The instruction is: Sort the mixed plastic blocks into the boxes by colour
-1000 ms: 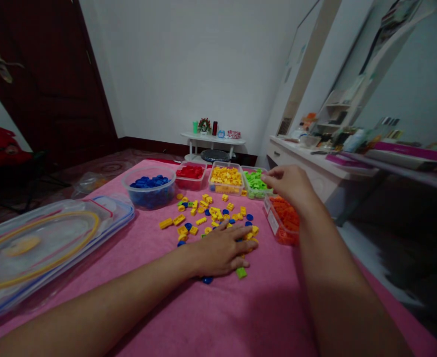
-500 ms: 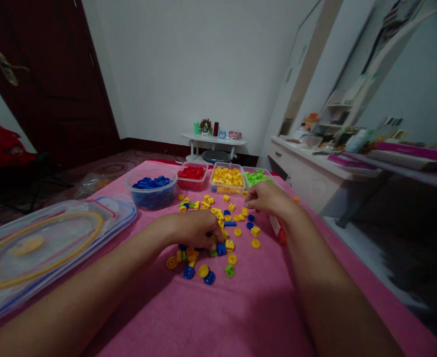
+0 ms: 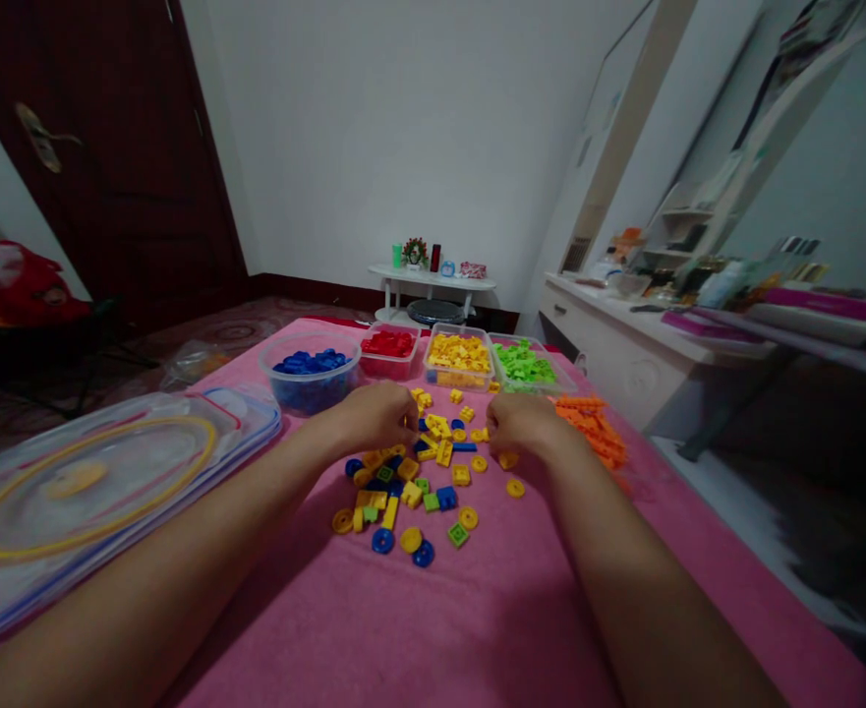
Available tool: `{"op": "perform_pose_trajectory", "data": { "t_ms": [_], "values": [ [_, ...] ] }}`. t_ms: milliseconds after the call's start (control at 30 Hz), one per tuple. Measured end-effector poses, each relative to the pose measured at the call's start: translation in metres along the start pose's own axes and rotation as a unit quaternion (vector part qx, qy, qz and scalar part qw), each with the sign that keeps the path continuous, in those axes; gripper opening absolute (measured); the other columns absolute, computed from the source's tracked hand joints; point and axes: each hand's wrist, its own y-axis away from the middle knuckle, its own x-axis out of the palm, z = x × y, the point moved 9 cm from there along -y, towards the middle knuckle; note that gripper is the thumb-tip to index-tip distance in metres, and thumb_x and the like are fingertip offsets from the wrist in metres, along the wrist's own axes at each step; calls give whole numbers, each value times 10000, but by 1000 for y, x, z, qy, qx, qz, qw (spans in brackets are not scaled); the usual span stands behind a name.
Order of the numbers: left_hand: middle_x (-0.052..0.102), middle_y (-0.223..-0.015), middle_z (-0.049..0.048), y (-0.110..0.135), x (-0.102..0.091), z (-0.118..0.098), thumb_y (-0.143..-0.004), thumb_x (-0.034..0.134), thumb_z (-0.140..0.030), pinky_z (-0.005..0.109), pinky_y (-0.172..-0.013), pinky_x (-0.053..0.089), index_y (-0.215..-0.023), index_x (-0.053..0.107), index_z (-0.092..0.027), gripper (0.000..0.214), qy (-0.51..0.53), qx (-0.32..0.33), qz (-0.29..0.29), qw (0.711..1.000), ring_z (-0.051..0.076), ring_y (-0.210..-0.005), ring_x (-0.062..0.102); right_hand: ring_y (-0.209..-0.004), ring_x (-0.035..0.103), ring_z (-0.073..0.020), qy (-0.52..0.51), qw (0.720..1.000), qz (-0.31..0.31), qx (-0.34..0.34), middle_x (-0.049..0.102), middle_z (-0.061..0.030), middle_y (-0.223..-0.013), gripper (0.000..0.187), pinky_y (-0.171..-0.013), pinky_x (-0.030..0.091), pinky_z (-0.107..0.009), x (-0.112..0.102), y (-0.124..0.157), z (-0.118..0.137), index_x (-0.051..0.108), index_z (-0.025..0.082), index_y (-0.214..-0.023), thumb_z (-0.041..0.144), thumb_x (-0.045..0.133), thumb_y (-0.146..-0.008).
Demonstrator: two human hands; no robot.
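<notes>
My left hand [image 3: 377, 418] is above the far left part of a loose heap of toy building pieces. Its fingers curl downward and inward, and whatever they grip is hidden. My right hand [image 3: 522, 423] is low over the far right part of the heap with its fingers bent together. A yellow piece [image 3: 507, 459] lies just below that hand; its fingertips are turned away from view. Between and in front of the hands lie yellow bricks [image 3: 443, 453], blue wheel-like discs [image 3: 383, 541], yellow discs [image 3: 515, 488] and green square pieces [image 3: 458, 534].
Along the far side stand a round tub [image 3: 270, 379] of blue pieces and boxes of red [image 3: 388, 366], yellow [image 3: 460, 378] and green pieces [image 3: 525, 362]. Orange pieces [image 3: 595, 433] lie at the right. Stacked clear lids [image 3: 130, 403] cover the left side of the pink cloth [image 3: 433, 629].
My left hand has moved away and slightly left from the heap's middle, uncovering pieces there. My right hand has come down and nearer from beside the green box. The view has shifted slightly.
</notes>
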Motion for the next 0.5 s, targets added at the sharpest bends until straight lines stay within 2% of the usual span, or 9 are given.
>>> {"op": "perform_pose_trajectory", "data": {
  "t_ms": [100,200,367,500],
  "values": [
    [711,-764,51,0,-4,8,-703,616,-245,227,-555,349,-816,741,-207,172,-8,-34,-16,999,144,-627,583,-843,650,-223,-32,997,-50,-47,714,-52,-949,212,-673,473,-286,-14,6,16,728,263,-856,223,648,-665],
    [704,-750,45,-1,-5,10,-700,618,-228,226,-535,338,-804,741,-205,163,1,-43,-31,999,143,-621,583,-924,643,-241,-37,994,-60,-80,708,-54,-1008,277,-715,473,-293,-14,9,35,730,282,-928,196,642,-681],
    [702,-749,36,-1,-5,1,-701,634,-247,216,-530,334,-810,742,-210,159,12,-22,-43,999,132,-619,572,-975,637,-271,-11,994,-69,-79,686,-116,-1065,298,-743,481,-324,-1,3,52,709,217,-987,187,623,-703],
    [707,-771,43,0,-3,-4,-727,614,-266,219,-539,334,-825,744,-206,174,-8,-21,-29,999,129,-619,561,-971,641,-262,4,995,-87,-57,683,-132,-1063,278,-743,481,-323,5,-2,50,701,196,-978,192,601,-718]
  ]
}}
